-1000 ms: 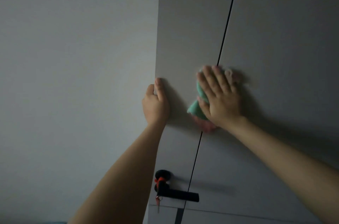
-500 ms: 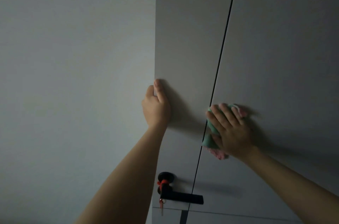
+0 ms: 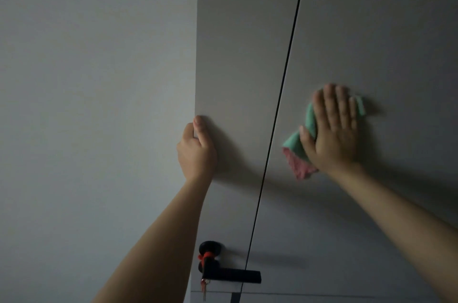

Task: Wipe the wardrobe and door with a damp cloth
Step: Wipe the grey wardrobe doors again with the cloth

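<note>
The right hand (image 3: 332, 129) presses flat on the cloth (image 3: 301, 144) at centre right, right of the dark vertical seam (image 3: 280, 104), while the left hand (image 3: 197, 149) grips the door (image 3: 238, 54) edge at centre.

You face a plain pale wall (image 3: 94, 79) filling the left half of your view, smooth and bare, with a cool grey-blue cast. The room is dim; the light is soft and even, brighter on the wall's upper left and falling off into deeper shade toward the lower right.
</note>
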The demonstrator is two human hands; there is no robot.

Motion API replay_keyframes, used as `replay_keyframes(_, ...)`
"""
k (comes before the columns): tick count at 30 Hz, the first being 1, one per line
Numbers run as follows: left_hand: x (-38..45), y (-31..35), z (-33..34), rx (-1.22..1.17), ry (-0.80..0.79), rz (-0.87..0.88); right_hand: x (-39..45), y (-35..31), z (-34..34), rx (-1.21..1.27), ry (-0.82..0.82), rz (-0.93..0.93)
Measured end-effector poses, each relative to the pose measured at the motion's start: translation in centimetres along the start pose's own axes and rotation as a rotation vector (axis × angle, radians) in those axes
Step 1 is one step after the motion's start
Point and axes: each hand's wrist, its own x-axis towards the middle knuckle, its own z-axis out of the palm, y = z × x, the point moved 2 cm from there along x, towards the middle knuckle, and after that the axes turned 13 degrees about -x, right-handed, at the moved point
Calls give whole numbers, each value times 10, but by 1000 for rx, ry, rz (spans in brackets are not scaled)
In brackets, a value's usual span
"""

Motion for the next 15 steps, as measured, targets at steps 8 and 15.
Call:
replay_keyframes(8, -1, 1, -3, 32, -7, -18, 15, -43, -4, 43, -23, 65)
replay_keyframes(15, -5, 9, -4, 2, -72, -141, 1, -13, -3, 33, -21, -295)
